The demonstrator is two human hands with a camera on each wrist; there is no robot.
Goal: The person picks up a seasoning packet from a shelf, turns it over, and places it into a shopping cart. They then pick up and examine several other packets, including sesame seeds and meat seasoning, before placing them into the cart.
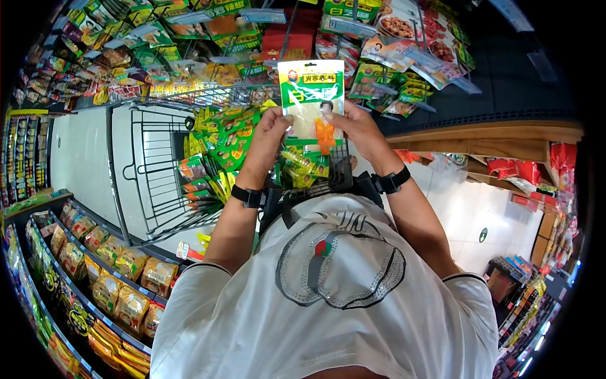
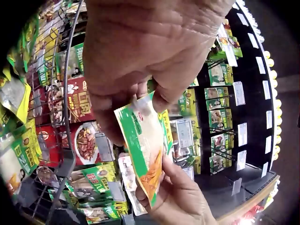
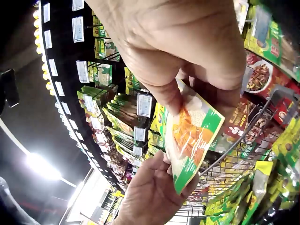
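A flat packet of white sesame seeds (image 1: pixel 305 117), green and white with a yellow label and an orange picture, is held upright in front of my chest. My left hand (image 1: pixel 267 136) pinches one side edge between thumb and fingers. On the opposite edge my right hand (image 1: pixel 365 134) does the same, its thumb lying over the front. The left wrist view shows the packet (image 2: pixel 146 140) tilted, with fingers partly hidden behind it. Below the hands, several green and yellow packets (image 1: pixel 230 142) fill a wire shopping cart (image 1: pixel 151 170).
Hanging packets (image 1: pixel 233 44) cover the shelf rack ahead, with price tags (image 1: pixel 262 16) on the hooks. A wooden shelf edge (image 1: pixel 486 128) runs along the right. Low shelves of bagged goods (image 1: pixel 132 306) stand at the left, beside the pale floor (image 1: pixel 82 170).
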